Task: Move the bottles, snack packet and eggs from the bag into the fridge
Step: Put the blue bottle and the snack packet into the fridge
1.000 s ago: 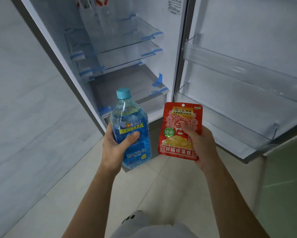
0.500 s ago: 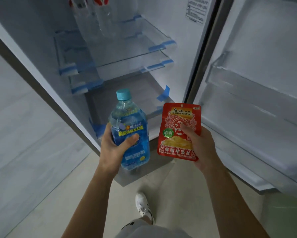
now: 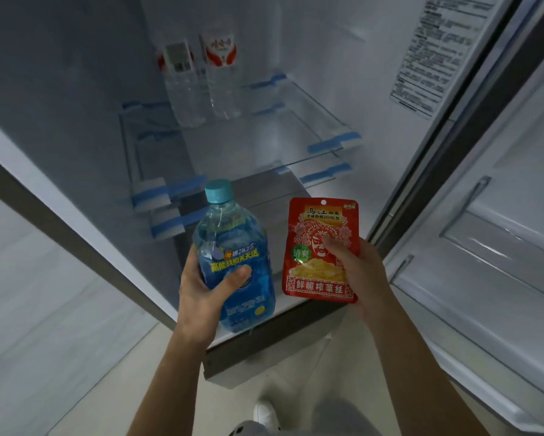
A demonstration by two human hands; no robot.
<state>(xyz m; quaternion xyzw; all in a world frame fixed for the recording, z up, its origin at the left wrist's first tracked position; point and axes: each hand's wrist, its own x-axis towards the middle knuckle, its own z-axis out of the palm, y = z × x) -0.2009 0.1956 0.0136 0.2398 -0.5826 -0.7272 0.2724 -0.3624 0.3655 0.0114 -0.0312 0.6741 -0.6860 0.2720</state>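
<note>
My left hand grips a blue-labelled bottle with a teal cap, held upright in front of the open fridge. My right hand pinches a red snack packet by its right side, thumb on the front. Both are held just in front of the fridge's lower shelves. Two clear water bottles with red-and-white labels stand at the back of a glass shelf inside. The bag and the eggs are out of view.
The fridge door stands open at the right with white door racks. Lower glass shelves with blue tape strips sit under the upper one. A grey wall panel runs along the left. My shoe shows on the tiled floor below.
The view has moved closer to the fridge and tilted up, so the two water bottles on the shelf now show. Both hands keep their holds, now nearer the shelves.
</note>
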